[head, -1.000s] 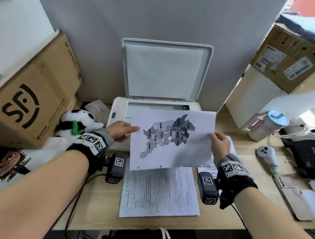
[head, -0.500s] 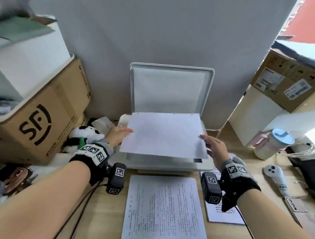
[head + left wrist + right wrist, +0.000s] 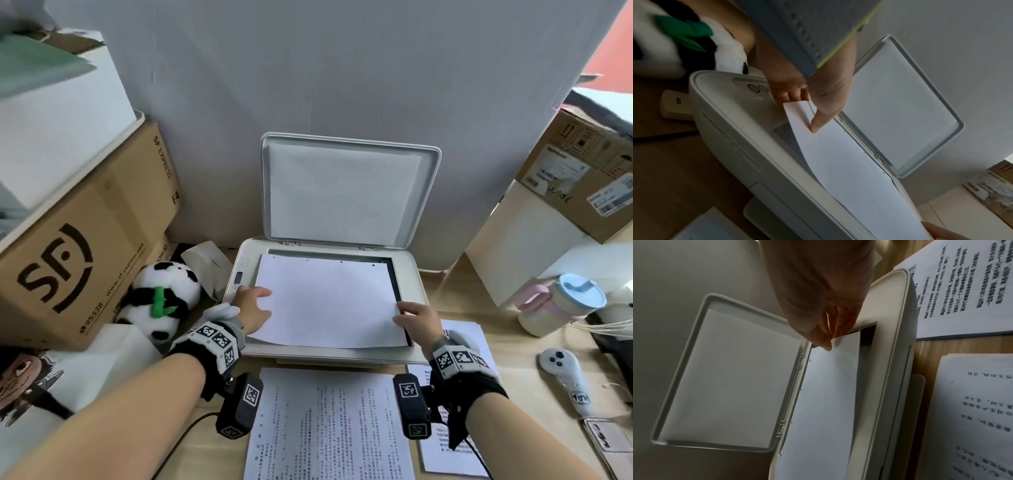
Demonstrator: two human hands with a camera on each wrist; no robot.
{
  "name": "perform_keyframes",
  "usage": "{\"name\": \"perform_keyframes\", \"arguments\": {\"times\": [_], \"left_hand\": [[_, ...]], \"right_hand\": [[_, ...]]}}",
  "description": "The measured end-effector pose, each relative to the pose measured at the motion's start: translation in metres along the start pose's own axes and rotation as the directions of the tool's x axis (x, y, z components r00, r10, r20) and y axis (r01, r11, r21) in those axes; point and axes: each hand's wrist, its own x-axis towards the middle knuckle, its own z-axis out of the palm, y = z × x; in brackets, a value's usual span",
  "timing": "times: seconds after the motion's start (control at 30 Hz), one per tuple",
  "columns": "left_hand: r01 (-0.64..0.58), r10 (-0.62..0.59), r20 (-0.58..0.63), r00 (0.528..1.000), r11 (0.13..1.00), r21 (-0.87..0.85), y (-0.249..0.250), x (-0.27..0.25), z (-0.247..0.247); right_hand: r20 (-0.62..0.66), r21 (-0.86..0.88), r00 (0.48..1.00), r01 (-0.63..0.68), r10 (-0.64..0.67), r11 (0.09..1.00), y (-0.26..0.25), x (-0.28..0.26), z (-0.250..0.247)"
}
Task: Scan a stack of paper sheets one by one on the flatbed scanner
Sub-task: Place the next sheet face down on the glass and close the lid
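The white flatbed scanner point(image 3: 412, 277) stands at the back of the desk with its lid point(image 3: 346, 192) raised. A sheet of paper point(image 3: 325, 301), blank side up, lies over the glass, its near edges slightly lifted. My left hand point(image 3: 262, 303) pinches the sheet's left edge, thumb on top point(image 3: 819, 123) and fingers underneath. My right hand point(image 3: 406, 317) pinches the near right corner point(image 3: 830, 341). A stack of printed sheets point(image 3: 329, 425) lies on the desk in front of the scanner, and a second pile point(image 3: 459, 342) lies to its right.
A large SF cardboard box point(image 3: 68, 257) and a panda plush point(image 3: 161, 298) crowd the scanner's left side. On the right are a lidded cup point(image 3: 561, 305), a white controller point(image 3: 561, 373), cables and stacked boxes point(image 3: 582, 171). A wall stands directly behind the lid.
The sheet, held up a second ago with its map side towards me, has been turned face down and lowered onto the scanner glass. Both hands moved forward with it.
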Motion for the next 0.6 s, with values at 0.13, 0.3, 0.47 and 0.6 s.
{"name": "perform_keyframes", "arguments": {"times": [0.13, 0.3, 0.47, 0.6], "left_hand": [[-0.015, 0.015, -0.02, 1.0, 1.0, 0.014, 0.005, 0.004, 0.003], [-0.051, 0.053, -0.049, 0.997, 0.998, 0.036, 0.009, 0.005, 0.008], [-0.07, 0.079, -0.101, 0.992, 0.994, 0.088, 0.009, 0.009, 0.01], [-0.081, 0.11, -0.145, 0.983, 0.978, 0.191, 0.012, 0.012, 0.008]], "right_hand": [[-0.033, 0.012, 0.999, -0.027, 0.027, 1.0, 0.003, 0.011, 0.0], [-0.072, -0.006, 0.997, -0.038, 0.037, 0.999, 0.004, 0.018, 0.001], [-0.129, -0.098, 0.992, -0.031, 0.018, 0.995, 0.007, 0.023, 0.004], [-0.091, -0.311, 0.977, 0.154, -0.191, 0.938, 0.017, 0.026, 0.009]]}}
